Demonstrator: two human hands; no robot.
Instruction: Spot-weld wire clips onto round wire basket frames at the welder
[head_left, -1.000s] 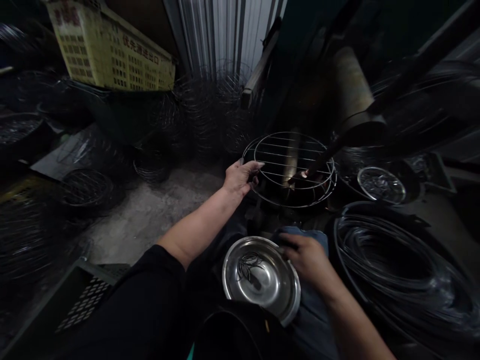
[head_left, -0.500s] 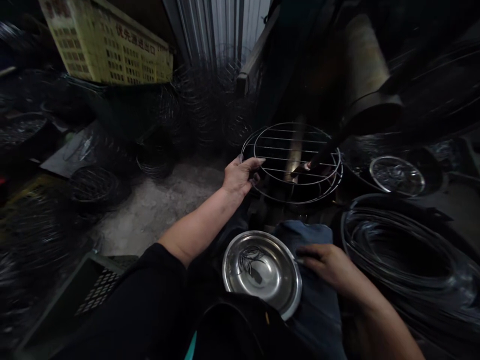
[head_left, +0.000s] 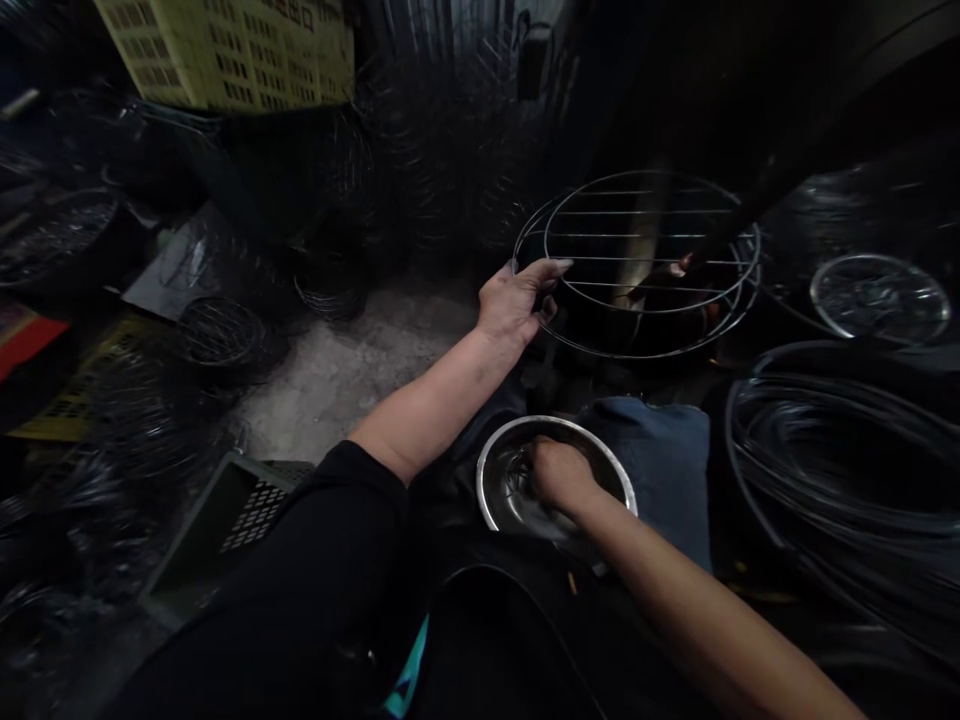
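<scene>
Crate at upper left, above wire baskets. Left hand extended, fingers clamped on rim of rack at centre right. Right hand inside bowl below; finger state cannot be told. Wire coils far right.

Yellow crate, black hose coils, wire baskets, concrete floor

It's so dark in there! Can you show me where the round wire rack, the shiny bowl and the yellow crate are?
round wire rack (head_left: 645, 235), head view, on a cross wire.
shiny bowl (head_left: 496, 455), head view, on its left rim.
yellow crate (head_left: 232, 50), head view, on its slotted side.
</scene>
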